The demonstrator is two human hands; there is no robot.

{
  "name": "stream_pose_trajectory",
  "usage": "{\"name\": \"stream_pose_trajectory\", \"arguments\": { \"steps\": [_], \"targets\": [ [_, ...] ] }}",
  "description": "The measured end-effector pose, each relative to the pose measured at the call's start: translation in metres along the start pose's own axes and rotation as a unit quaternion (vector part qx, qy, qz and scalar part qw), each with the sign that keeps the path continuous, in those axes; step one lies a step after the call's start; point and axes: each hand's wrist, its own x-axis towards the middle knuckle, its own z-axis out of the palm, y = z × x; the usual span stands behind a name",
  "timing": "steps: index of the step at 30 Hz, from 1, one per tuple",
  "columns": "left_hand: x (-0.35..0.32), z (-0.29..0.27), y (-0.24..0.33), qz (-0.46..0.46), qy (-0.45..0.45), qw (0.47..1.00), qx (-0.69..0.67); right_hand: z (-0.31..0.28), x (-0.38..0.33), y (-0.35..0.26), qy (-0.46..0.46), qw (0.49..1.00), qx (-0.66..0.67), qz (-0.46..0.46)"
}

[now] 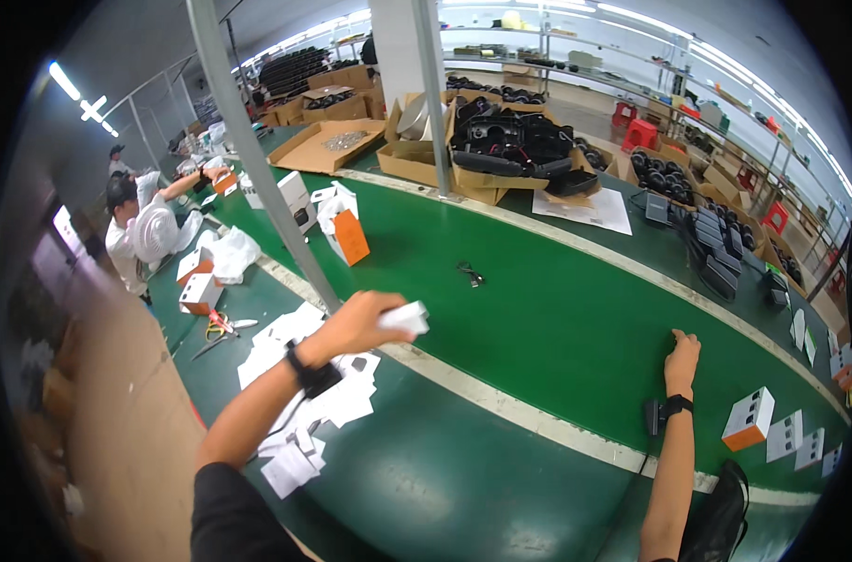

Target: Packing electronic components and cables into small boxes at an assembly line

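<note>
Over the near side of the green surface [548,323], the left hand [362,321] is closed around a small white piece [405,319], which sticks out from the right of its grip. The piece is blurred, so I cannot tell if it is folded paper or a little carton. By my judgement it is light and rather stiff, but easy to crease; a gentle hold on its opposite sides should be enough. Nearer the body than this hand lie loose white papers [353,403]; beyond it stands a white-and-orange box [352,237], and to its right, farther out, lies a black cable [471,274]. Well to the right, the right hand [681,361] has bent fingers; whether it holds something, I cannot tell. Beside its wrist is a dark block [651,417].
</note>
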Motion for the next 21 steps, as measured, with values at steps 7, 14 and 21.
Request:
{"name": "stream_pose_trajectory", "arguments": {
  "steps": [7,14,21],
  "targets": [
    [-0.110,0.000,-0.076,-0.044,0.075,0.983,0.162,-0.003,0.015,-0.138,-0.081,0.981,0.123,-0.123],
    [0.088,0.015,-0.124,-0.104,0.387,0.914,-0.058,0.035,0.023,-0.390,-0.100,0.975,0.136,-0.147],
    [0.171,-0.015,-0.234,-0.217,0.508,0.827,-0.103,0.058,0.002,-0.403,-0.119,0.957,0.157,-0.213]
  ]
}}
